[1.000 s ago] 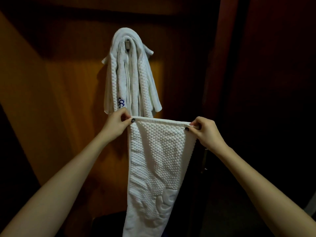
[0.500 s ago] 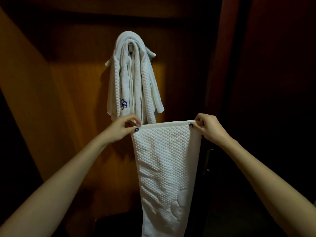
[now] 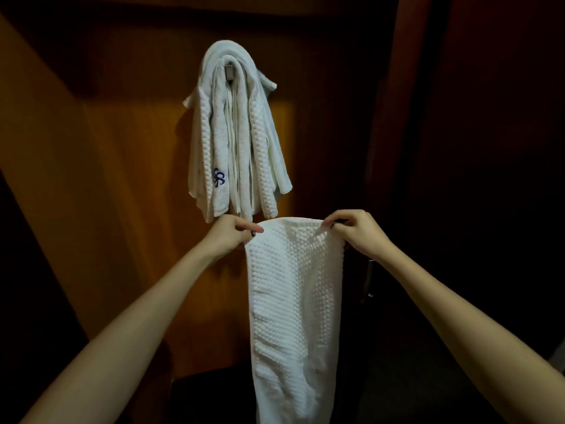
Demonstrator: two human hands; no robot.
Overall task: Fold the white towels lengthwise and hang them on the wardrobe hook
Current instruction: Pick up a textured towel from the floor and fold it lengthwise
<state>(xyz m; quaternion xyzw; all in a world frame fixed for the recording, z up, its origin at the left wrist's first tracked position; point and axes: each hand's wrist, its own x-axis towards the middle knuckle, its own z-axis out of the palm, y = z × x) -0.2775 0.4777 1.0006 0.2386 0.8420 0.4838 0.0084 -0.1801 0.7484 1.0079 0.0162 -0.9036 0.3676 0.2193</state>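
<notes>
A white waffle-textured towel hangs down in front of me, held by its two top corners. My left hand pinches the left corner and my right hand pinches the right corner. The top edge sags and curls slightly between them. Above, several folded white towels drape over a metal hook on the wooden wardrobe panel; one carries a blue embroidered mark. The lower end of the held towel runs out of the frame.
An orange-brown wooden panel forms the back wall. A dark reddish door stands to the right, with a metal handle beside my right forearm. The bottom of the wardrobe is dark.
My hands have moved closer together, so the towel's top edge has gone from taut and straight to slack and narrower. The hung towels have not moved.
</notes>
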